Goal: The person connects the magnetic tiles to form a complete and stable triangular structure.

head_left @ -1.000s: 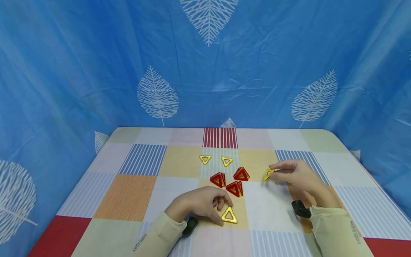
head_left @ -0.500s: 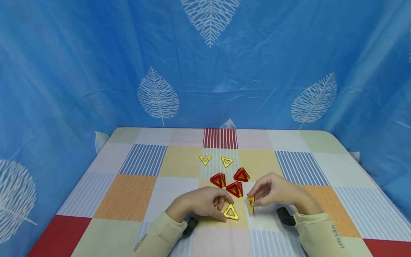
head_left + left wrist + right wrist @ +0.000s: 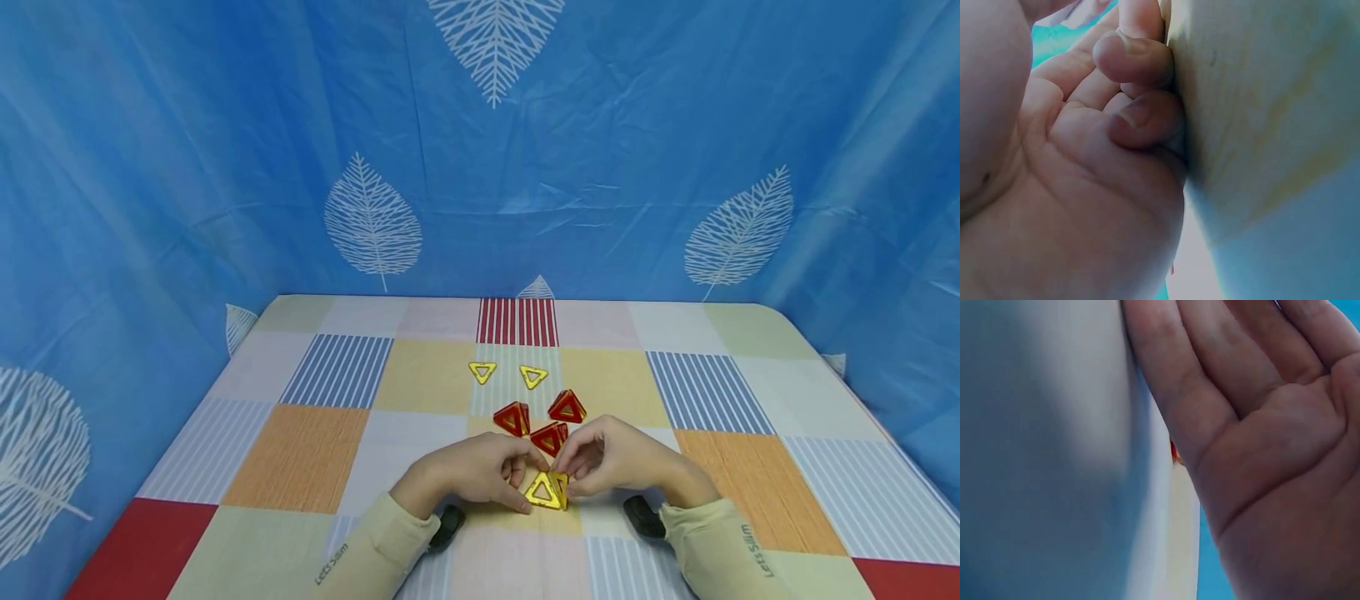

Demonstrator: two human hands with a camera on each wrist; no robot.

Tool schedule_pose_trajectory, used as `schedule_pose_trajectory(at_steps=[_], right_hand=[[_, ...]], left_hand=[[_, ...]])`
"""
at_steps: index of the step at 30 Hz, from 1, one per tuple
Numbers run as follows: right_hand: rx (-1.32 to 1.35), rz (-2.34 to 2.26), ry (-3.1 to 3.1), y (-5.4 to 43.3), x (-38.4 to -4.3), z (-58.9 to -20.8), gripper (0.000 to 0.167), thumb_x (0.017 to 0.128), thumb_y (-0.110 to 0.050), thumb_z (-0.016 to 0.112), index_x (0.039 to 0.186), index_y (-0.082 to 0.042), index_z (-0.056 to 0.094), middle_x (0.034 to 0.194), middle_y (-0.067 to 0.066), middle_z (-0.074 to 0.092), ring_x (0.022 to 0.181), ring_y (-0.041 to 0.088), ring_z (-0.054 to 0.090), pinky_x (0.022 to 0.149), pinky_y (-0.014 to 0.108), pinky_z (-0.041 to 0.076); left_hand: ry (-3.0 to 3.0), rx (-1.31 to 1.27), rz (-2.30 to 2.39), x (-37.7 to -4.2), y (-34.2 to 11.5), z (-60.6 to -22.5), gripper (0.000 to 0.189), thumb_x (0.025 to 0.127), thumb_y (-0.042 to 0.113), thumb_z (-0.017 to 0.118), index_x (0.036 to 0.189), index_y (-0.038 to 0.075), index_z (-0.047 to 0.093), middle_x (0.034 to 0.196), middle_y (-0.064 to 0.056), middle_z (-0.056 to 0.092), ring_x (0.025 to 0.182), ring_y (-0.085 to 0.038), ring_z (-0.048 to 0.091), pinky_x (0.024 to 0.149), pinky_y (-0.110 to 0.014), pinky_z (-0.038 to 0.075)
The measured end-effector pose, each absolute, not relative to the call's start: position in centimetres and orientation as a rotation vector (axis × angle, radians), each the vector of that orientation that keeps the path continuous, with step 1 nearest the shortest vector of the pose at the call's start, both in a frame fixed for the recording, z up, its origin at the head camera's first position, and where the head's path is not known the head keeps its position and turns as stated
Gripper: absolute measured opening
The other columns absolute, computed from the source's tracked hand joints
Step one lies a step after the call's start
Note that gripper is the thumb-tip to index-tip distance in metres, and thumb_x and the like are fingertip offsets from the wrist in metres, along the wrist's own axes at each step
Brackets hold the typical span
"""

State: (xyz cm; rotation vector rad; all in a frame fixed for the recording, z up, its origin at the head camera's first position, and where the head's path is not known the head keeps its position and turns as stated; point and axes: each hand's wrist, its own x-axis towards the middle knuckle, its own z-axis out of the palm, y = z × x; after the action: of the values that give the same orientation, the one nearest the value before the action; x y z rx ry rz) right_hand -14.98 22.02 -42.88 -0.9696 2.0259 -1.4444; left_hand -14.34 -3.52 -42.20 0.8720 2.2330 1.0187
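Low at the middle of the table in the head view, my left hand [image 3: 478,471] holds a yellow open-centred triangle piece [image 3: 538,493] between thumb and index finger. From the other side my right hand [image 3: 628,458] pinches a second yellow triangle [image 3: 561,490], its edge against the first one's right side, the two faces at an angle. Curled fingers [image 3: 1141,119] of my left hand rest by the tablecloth in the left wrist view. The right wrist view has my right palm and fingers [image 3: 1172,381]; neither wrist view shows the yellow pieces.
Just beyond the hands stand three small red pyramids [image 3: 550,437] with yellow showing in them. Farther back lie two flat yellow triangles [image 3: 482,372]. A patchwork cloth [image 3: 300,467] covers the table, and a blue leaf-print curtain [image 3: 585,167] surrounds its back and sides.
My right hand has come leftward and nearer with its yellow triangle, bringing it against the one at my left hand. The left hand has stayed nearly in place, its triangle shifted slightly right.
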Motion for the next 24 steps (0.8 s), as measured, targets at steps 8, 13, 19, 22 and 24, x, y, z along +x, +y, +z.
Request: schedule_pose_trajectory(at_steps=[8, 13, 19, 22, 24], right_hand=[[-0.923, -1.375, 2.12, 21.8, -14.9, -43.1, 0.025, 0.076, -0.012, 0.09, 0.096, -0.004, 0.076, 0.091, 0.006, 0.073, 0.072, 0.013, 0.066, 0.066, 0.03, 0.057], [-0.893, -1.366, 2.135, 21.7, -14.9, -43.0, 0.025, 0.076, -0.012, 0.09, 0.096, -0.004, 0.076, 0.09, 0.007, 0.073, 0.073, 0.016, 0.069, 0.066, 0.032, 0.057], [-0.895, -1.371, 2.139, 21.5, -14.8, -43.0, 0.024, 0.076, -0.012, 0.09, 0.095, -0.006, 0.076, 0.089, 0.005, 0.073, 0.075, 0.019, 0.07, 0.068, 0.033, 0.058], [-0.884, -1.374, 2.129, 21.3, -14.8, -43.0, 0.022, 0.076, -0.011, 0.089, 0.094, -0.006, 0.077, 0.09, 0.005, 0.073, 0.076, 0.021, 0.071, 0.069, 0.033, 0.058], [-0.874, -1.369, 2.127, 21.3, -14.8, -43.0, 0.022, 0.077, -0.011, 0.089, 0.094, -0.007, 0.077, 0.09, 0.005, 0.073, 0.077, 0.022, 0.071, 0.069, 0.033, 0.058]], left_hand=[[2.227, 0.86, 1.031, -14.3, -3.3, -42.1, 0.037, 0.08, 0.013, 0.087, 0.113, 0.014, 0.07, 0.07, 0.004, 0.056, 0.059, -0.007, 0.046, 0.057, -0.021, 0.039], [2.232, 0.874, 1.032, -14.2, -3.3, -42.1, 0.035, 0.08, 0.011, 0.087, 0.11, 0.013, 0.069, 0.07, 0.005, 0.056, 0.059, -0.006, 0.048, 0.057, -0.021, 0.04], [2.191, 0.888, 1.063, -14.5, -3.8, -42.1, 0.036, 0.081, 0.014, 0.086, 0.113, 0.012, 0.07, 0.072, 0.005, 0.061, 0.06, -0.006, 0.051, 0.057, -0.021, 0.042], [2.11, 0.871, 1.137, -15.0, -4.9, -42.0, 0.039, 0.084, 0.015, 0.083, 0.12, 0.009, 0.068, 0.078, 0.004, 0.067, 0.064, -0.008, 0.058, 0.058, -0.022, 0.045], [2.032, 0.845, 1.213, -15.5, -5.8, -41.8, 0.041, 0.088, 0.013, 0.08, 0.125, 0.006, 0.066, 0.085, 0.001, 0.07, 0.069, -0.013, 0.063, 0.061, -0.025, 0.05]])
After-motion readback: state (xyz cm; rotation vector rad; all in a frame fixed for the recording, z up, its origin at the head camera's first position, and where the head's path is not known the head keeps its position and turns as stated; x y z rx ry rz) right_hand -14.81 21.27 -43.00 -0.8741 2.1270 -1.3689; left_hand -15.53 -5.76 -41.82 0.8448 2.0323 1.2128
